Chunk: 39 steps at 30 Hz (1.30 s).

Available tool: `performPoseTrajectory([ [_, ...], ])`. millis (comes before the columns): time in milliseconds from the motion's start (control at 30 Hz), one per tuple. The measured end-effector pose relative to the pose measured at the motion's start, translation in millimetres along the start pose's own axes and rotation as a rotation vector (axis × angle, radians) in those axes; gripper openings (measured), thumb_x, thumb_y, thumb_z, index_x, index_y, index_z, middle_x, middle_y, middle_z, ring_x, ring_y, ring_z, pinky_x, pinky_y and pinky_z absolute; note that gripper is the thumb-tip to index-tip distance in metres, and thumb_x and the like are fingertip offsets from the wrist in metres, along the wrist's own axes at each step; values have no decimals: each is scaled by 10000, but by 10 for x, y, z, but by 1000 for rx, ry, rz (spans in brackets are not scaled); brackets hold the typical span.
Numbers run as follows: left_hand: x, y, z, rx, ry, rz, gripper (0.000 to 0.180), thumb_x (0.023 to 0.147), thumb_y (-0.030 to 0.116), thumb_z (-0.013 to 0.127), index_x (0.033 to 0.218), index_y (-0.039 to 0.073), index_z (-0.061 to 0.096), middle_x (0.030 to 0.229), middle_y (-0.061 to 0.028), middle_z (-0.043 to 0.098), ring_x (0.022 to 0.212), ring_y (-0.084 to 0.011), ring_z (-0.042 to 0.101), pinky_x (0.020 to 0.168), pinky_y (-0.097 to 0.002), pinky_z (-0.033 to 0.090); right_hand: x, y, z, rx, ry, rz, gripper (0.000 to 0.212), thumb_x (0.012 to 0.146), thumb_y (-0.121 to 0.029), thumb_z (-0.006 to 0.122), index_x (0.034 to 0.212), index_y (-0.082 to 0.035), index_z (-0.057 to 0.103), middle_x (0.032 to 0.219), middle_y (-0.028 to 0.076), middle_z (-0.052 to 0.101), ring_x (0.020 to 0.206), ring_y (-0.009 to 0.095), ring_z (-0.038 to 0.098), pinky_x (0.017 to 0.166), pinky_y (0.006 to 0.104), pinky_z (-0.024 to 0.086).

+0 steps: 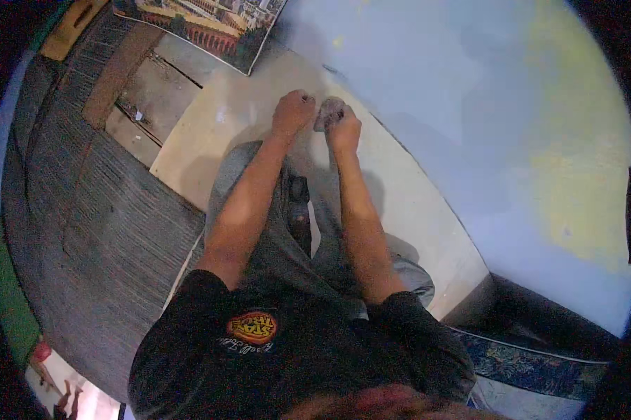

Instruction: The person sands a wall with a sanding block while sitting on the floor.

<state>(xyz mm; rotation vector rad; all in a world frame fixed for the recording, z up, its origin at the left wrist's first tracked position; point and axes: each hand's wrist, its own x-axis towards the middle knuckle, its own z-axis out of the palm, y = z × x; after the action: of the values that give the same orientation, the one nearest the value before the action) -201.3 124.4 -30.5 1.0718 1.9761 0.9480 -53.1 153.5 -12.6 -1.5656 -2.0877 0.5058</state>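
Note:
Both arms reach forward over a pale board, with the two hands close together near its far end. My right hand (346, 131) is closed on a small greyish, crumpled-looking thing (329, 110), which sticks out past the thumb toward the other hand. Just left of it, a narrow gap apart, my left hand (293, 112) is curled into a fist. Whatever its fingers hold, if anything, is hidden. The pale board (420, 210) lies under the hands and grey-clothed legs (242, 164). A dark object (299, 217) shows between the legs, its kind unclear.
A bluish wall with yellowish patches (469, 140) runs along the right side. A picture panel of buildings (210, 28) stands at the far left of the board. Dark ribbed matting (119, 231) covers the left floor. Patterned blue fabric (539, 367) lies at the lower right.

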Motion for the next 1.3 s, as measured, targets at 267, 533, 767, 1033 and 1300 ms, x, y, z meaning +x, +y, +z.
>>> performPoseTrajectory([
  [267, -49, -36, 29, -54, 30, 56, 334, 836, 290, 540, 948, -3, 656, 980, -257, 644, 935, -437, 611, 856, -501, 475, -264, 413, -436, -197, -56, 134, 325, 766, -247, 691, 960, 7, 634, 902, 229, 675, 854, 399, 653, 769, 482, 508],
  [533, -53, -55, 13, -28, 41, 29, 360, 844, 316, 521, 942, -2, 658, 1001, -265, 634, 960, -433, 602, 864, -507, 464, 319, 686, -240, 210, 62, 255, 221, 766, -162, 642, 758, 58, 656, 594, 141, 628, 452, 221, 602, 447, 345, 464],
  [767, -42, -11, 50, 16, 16, 53, 383, 854, 308, 505, 992, -20, 646, 1059, -258, 632, 1025, -428, 593, 915, -494, 455, 202, 1079, -328, 73, -24, 352, 352, 673, -246, 725, 868, 46, 693, 805, 236, 685, 767, 375, 671, 729, 424, 513],
  [1033, -28, 71, 88, -13, -52, -27, 402, 856, 332, 498, 1020, -5, 646, 1079, -266, 625, 1041, -444, 581, 935, -508, 445, -89, 1129, -451, 75, 101, 170, 243, 711, -183, 703, 826, 28, 667, 668, 192, 656, 611, 320, 646, 599, 388, 501],
  [1300, 71, -240, 86, -48, 3, 49, 402, 859, 344, 501, 1005, -4, 641, 1059, -266, 631, 1017, -433, 593, 921, -502, 453, -341, 419, -52, -43, -91, -78, 206, 748, -131, 678, 838, 53, 651, 768, 256, 653, 732, 430, 625, 682, 445, 495],
])
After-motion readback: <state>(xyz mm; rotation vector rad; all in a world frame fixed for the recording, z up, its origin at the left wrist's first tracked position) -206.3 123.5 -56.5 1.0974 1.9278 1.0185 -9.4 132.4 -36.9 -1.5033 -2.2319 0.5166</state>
